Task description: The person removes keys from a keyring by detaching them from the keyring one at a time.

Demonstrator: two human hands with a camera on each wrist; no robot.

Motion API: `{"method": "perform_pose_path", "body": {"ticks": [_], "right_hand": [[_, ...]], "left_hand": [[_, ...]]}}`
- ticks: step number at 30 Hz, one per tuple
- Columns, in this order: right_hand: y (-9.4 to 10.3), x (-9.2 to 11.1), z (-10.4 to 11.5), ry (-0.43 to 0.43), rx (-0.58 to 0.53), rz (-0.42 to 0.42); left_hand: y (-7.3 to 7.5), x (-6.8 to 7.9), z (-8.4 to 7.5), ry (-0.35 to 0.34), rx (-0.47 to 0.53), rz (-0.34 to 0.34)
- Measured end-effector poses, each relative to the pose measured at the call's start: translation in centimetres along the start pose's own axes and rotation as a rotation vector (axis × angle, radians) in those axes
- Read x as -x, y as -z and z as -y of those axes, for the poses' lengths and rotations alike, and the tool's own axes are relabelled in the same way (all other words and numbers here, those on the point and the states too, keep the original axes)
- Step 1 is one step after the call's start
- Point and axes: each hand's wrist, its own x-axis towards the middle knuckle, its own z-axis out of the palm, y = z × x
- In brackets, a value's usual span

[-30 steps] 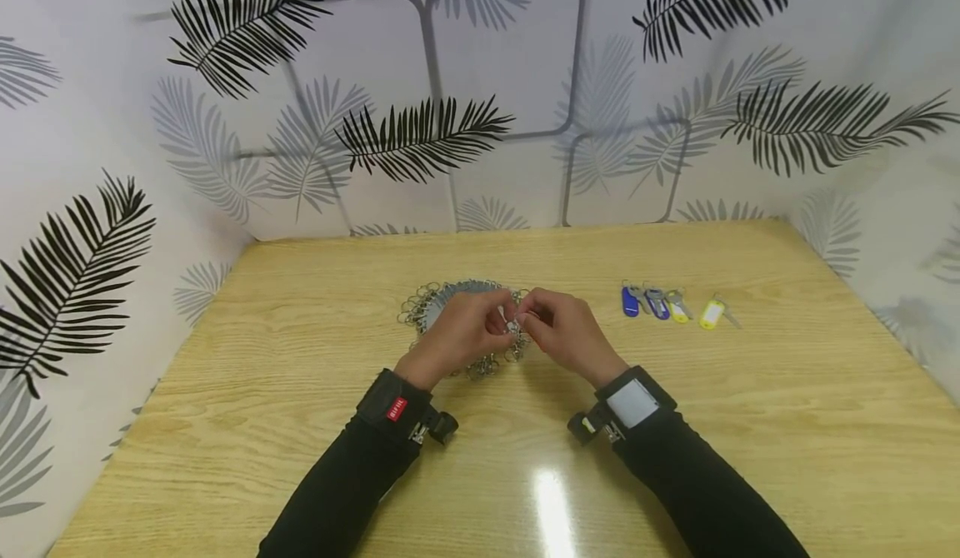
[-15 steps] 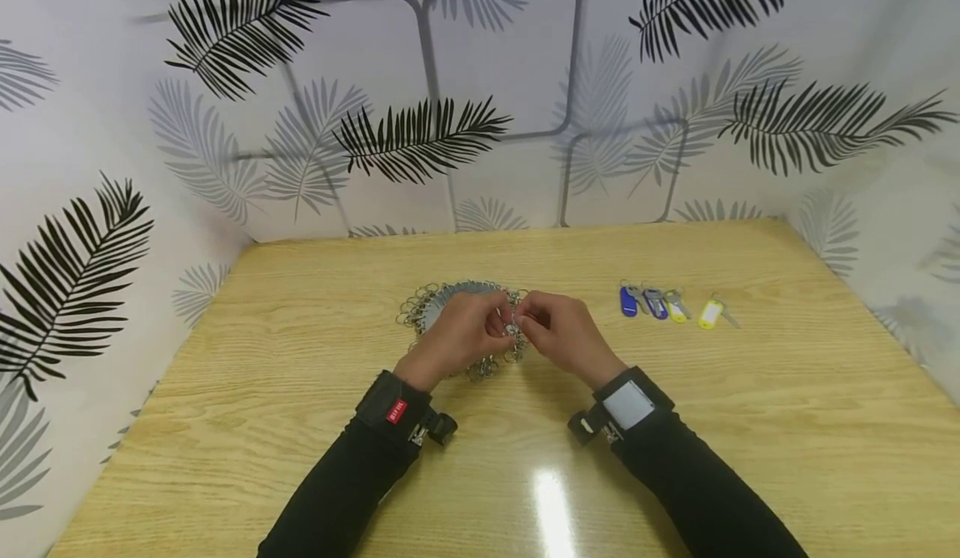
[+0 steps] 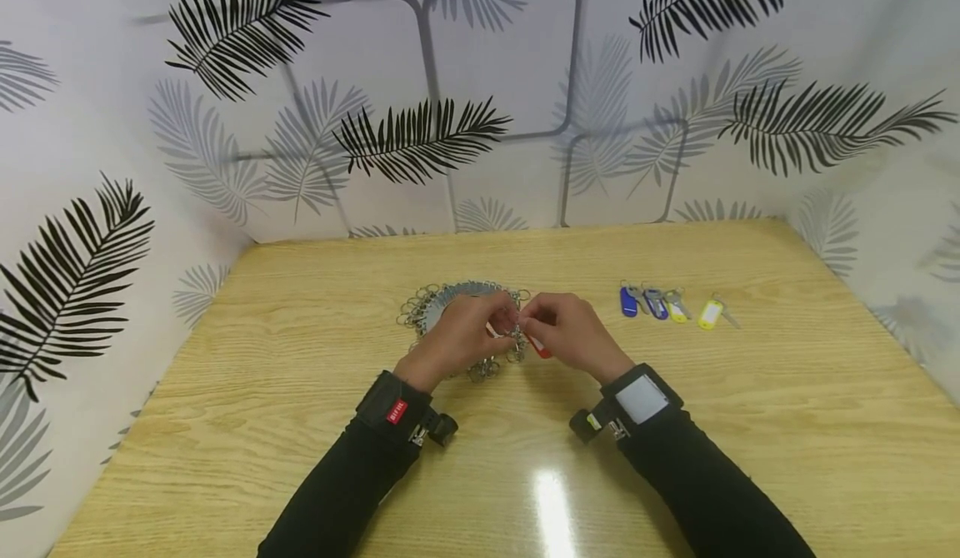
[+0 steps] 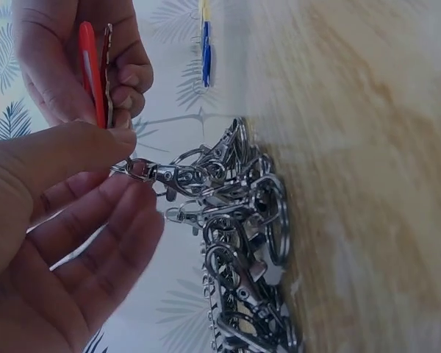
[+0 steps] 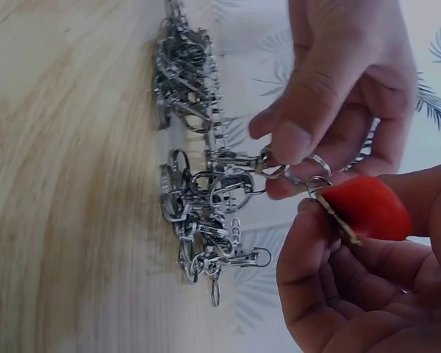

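My left hand reaches over a round grey metal disc, its rim hung with several swivel snap clasps and split rings. Between thumb and fingers it pinches a split ring at the end of one clasp. Facing it, my right hand grips a red plastic key tag with a metal key beside it. Tag and key hang right at the pinched ring, and the two hands' fingertips nearly meet. My left hand hides part of the disc in the head view.
To the right on the wooden table lie several keys with tags: a blue tag, a second blue tag, a yellow tag and, slightly apart, another yellow tag. A leaf-patterned wall covering stands behind the table.
My right hand has shifted slightly right and turned, so the red key tag now shows below its fingers. The left hand stays almost in place at the disc's right edge.
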Motion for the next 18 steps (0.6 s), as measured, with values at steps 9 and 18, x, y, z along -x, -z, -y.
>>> {"method": "perform_pose_path", "body": {"ticks": [9,18], "right_hand": [[0.18,0.05,0.23,-0.006,-0.073,0.057],[0.09,-0.05,0.11,0.059,-0.034,0.039]], "left_hand": [[0.12,-0.08,-0.17,0.063,-0.085,0.035],[0.30,-0.03,-0.08,0.027,-0.039,0.043]]}}
